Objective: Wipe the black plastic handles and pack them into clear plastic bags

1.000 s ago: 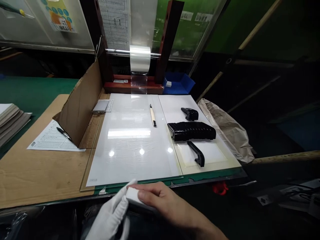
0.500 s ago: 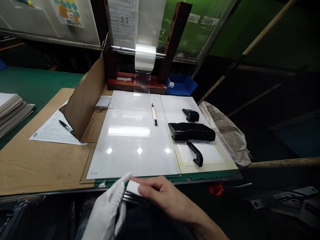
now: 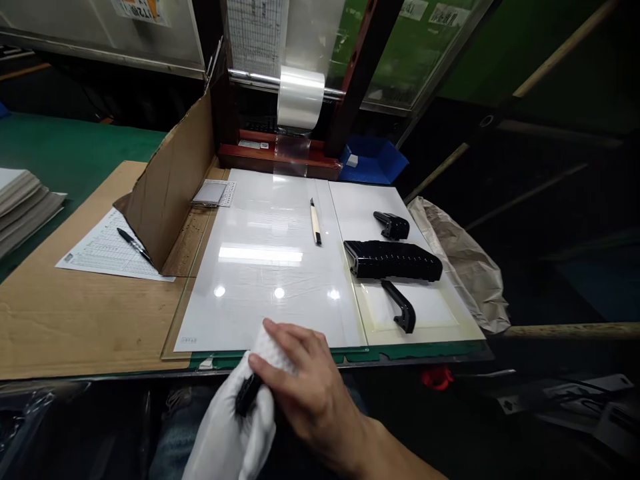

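My left hand (image 3: 227, 423), in a white glove, is closed around a glossy black part (image 3: 247, 395) just in front of the table's near edge. Most of that part is hidden by the fingers; it looks like one of the black handles. My bare right hand (image 3: 313, 383) pinches a white textured wipe (image 3: 269, 348) and presses it over the upper end of the part. On the right side of the table lies a tight row of black handles (image 3: 395, 261). A single handle (image 3: 401, 308) lies in front of the row, and more handles (image 3: 393, 225) lie behind it.
A cream-handled craft knife (image 3: 315, 223) rests on the glass-covered white sheet (image 3: 260, 220). Behind it, a clear film roll (image 3: 301, 99) hangs on a rod beside a blue bin (image 3: 373, 160). Bent cardboard (image 3: 173, 180), a pen (image 3: 133, 243) and a paper form (image 3: 105, 247) are left.
My right hand has turned and now covers the part from above with the wipe. The black part is tilted more upright in my left hand. The camera view has shifted slightly.
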A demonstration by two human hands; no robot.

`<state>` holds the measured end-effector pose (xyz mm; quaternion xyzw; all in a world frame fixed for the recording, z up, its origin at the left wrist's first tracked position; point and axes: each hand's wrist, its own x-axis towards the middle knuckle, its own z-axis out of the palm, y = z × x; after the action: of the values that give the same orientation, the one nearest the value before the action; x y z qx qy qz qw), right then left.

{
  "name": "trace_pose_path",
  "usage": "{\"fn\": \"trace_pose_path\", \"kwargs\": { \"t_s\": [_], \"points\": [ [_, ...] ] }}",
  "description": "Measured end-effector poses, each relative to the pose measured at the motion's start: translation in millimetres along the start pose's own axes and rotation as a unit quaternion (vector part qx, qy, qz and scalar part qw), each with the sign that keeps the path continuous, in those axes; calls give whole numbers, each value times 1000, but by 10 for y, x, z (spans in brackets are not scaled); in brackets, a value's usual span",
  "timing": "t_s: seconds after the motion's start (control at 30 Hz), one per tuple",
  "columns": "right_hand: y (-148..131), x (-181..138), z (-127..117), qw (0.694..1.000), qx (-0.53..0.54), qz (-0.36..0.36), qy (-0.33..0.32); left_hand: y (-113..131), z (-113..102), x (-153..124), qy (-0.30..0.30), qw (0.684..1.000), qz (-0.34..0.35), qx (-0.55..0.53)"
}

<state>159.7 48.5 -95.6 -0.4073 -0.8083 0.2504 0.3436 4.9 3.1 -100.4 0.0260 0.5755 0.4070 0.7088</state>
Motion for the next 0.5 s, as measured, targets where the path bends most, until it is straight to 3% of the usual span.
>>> {"fn": "trace_pose_path", "kwargs": {
  "t_s": [0.03,0.13,0.27,0.4,0.5],
  "points": [
    [17,8,-19,999,-32,-18,-11,-21,11,3,6,1000,3,0],
    [37,17,-25,996,-84,18,-8,-66,54,23,23,1000,15,-3],
    [47,21,-11,996,-73,-19,-52,-73,55,68,25,999,27,4],
    [47,41,-37,994,-69,66,-44,-87,-57,121,10,999,32,32],
    [27,45,-55,996,-56,28,-70,-132,-169,162,-2,997,44,60]
  ]
}}
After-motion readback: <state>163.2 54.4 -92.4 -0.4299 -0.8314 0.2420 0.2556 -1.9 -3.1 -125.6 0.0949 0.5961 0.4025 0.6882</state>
